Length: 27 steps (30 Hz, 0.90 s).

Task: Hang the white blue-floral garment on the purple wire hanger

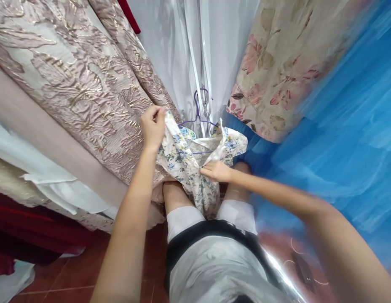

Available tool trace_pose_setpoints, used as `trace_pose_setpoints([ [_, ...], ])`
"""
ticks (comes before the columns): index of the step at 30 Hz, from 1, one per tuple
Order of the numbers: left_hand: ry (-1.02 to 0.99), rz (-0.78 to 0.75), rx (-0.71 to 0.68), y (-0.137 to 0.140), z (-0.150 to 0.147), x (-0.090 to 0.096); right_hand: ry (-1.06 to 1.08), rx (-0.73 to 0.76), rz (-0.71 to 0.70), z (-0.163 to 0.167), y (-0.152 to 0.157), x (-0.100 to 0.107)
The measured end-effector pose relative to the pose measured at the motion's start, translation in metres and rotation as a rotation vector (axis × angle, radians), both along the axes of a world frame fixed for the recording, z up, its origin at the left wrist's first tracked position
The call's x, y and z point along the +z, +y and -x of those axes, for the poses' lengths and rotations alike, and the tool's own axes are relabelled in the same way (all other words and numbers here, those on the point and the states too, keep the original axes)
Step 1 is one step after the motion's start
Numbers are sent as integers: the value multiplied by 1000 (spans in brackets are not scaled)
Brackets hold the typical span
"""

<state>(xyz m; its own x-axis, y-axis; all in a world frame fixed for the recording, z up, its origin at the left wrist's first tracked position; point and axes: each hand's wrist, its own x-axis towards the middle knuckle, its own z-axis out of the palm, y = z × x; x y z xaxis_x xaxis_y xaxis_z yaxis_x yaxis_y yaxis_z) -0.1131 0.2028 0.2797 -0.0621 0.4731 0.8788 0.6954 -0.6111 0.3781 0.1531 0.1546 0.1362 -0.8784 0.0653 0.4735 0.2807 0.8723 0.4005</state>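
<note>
A white blouse (179, 158) with a blue and yellow flower print hangs in front of my legs, its neckline spread apart. Its hanger (197, 115) is purple, with the hook upright above the collar and a thin bar showing inside the neck opening. My left hand (153, 126) is closed on the blouse's edge at the upper left and pulls it outward. Lower down, the fingers of my right hand (217, 171) pinch the front edge near the middle. Whether a button or other fastening lies under those fingertips is too small to tell.
Pink brocade fabric (88, 80) hangs close on the left, with white and dark red garments (34, 227) beyond it. White cloth with straps (170, 50) hangs behind the hanger. Floral fabric (268, 80) and blue tulle (325, 164) crowd the right. Reddish tiles (69, 277) cover the floor.
</note>
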Motion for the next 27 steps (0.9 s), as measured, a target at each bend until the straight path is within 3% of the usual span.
trace_pose_setpoints([
  [3, -42, 53, 28, 7, 56, -26, 101, 18, 58, -2, -20, -18],
  [6, -139, 221, 28, 3, 85, -71, 153, 58, 138, 1, -35, -26],
  [11, -122, 372, -25, -26, 60, -149, 111, 82, 321, 5, -50, -46],
  [14, -105, 455, -115, -49, 22, -174, 163, 18, 564, 6, -57, -60],
  [17, -94, 504, -221, -69, -20, -174, 363, -6, 968, 14, -61, -62],
  [21, 65, 534, -409, -89, -69, -147, 596, 86, 1360, 29, -67, -50],
  [24, 77, 556, -441, -105, -89, -127, 800, -82, 1357, 29, -74, -37],
  [27, 60, 549, -401, -120, -100, -117, 1042, -282, 1084, 17, -80, -24],
])
